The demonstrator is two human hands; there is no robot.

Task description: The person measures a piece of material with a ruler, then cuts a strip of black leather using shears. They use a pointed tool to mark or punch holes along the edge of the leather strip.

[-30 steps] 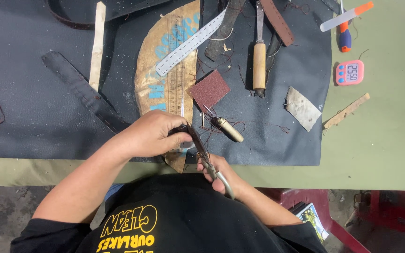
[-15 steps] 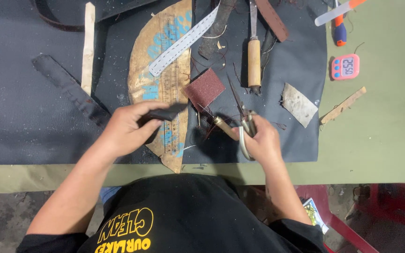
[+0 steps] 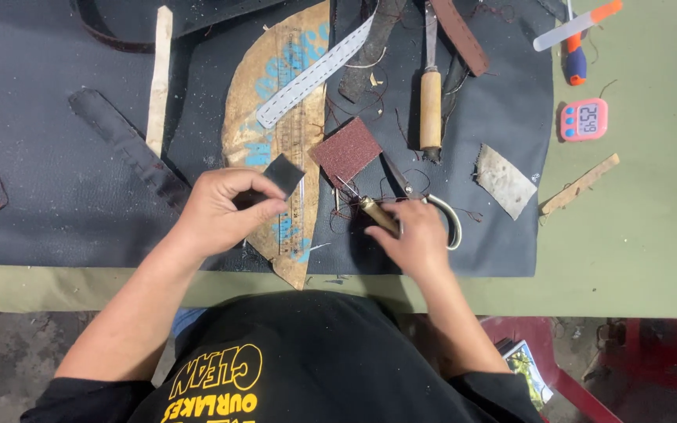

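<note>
Green worktop (image 3: pixel 652 258) under a dark mat: left hand (image 3: pixel 225 207) pinches a small dark leather piece (image 3: pixel 284 174) near the front edge. Right hand (image 3: pixel 409 235) closes on a brass-handled awl (image 3: pixel 371 211) beside scissors (image 3: pixel 425 200); its bare point could likely prick fingers or snag loose threads.

— What is laid out on the green worktop (image 3: pixel 652 258)?
— A pink digital timer (image 3: pixel 584 119), a rust-red square of sandpaper (image 3: pixel 345 150) and a wooden-handled chisel (image 3: pixel 430 102) are seen.
— And left?
— A pale wooden strip (image 3: pixel 159 78) is laid on the dark leather mat (image 3: pixel 56 196).
</note>
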